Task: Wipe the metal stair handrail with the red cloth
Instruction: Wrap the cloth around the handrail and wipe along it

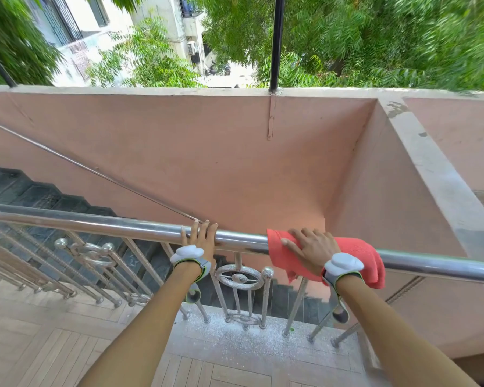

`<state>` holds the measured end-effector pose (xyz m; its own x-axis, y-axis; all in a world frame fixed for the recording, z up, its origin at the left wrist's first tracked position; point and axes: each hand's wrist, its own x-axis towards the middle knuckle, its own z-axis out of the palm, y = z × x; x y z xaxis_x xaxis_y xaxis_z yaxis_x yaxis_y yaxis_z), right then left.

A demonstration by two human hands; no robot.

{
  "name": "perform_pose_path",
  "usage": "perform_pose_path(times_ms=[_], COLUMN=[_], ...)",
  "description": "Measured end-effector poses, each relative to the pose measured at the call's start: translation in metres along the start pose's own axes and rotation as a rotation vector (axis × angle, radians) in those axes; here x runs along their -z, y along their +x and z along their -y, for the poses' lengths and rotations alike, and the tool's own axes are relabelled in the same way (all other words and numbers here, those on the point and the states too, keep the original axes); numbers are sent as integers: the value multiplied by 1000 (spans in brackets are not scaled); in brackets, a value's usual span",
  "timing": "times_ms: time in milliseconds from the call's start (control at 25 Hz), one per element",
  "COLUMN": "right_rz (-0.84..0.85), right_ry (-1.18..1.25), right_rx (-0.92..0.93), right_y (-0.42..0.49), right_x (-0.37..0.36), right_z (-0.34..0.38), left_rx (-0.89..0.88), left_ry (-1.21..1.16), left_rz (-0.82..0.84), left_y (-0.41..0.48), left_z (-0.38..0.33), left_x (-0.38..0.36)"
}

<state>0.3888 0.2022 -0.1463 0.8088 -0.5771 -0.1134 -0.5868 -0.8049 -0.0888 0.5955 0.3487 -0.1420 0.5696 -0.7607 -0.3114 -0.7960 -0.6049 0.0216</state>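
Note:
A shiny metal handrail (101,223) crosses the view from the left edge to the right edge, sloping slightly down to the right. The red cloth (358,252) is draped over the rail right of centre. My right hand (310,248) lies flat on top of the cloth, pressing it onto the rail, fingers pointing left. My left hand (200,236) rests on the bare rail just left of the cloth, fingers hooked over the far side. Both wrists wear white and grey bands.
Ornate metal balusters (241,286) stand under the rail on a speckled ledge (235,339). Dark steps (42,196) descend beyond the rail on the left. A pink parapet wall (207,152) bounds the stairwell, with a black pole (277,43) on top. Tiled floor (39,342) lies below.

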Motion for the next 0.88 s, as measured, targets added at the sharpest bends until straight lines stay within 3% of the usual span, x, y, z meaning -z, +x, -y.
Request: perform_pose_path(times_ms=[160,480,720,880], right_rz=[52,2,-67,-129], right_ry=[108,61,-9,-6], right_rx=[-190,82,59,-90], right_y=[18,42,16,-27], right_x=[4,-13,-14,-7], right_z=[7,113,32,-40], left_rx=[20,76,12,-64], left_ry=[-62,-344,-323,-269], left_rz=[-46,-236,-158,-104], left_y=[-5,-8,-4,-3], left_z=[10,-5,-34,-60], left_x=[0,21,14,8])
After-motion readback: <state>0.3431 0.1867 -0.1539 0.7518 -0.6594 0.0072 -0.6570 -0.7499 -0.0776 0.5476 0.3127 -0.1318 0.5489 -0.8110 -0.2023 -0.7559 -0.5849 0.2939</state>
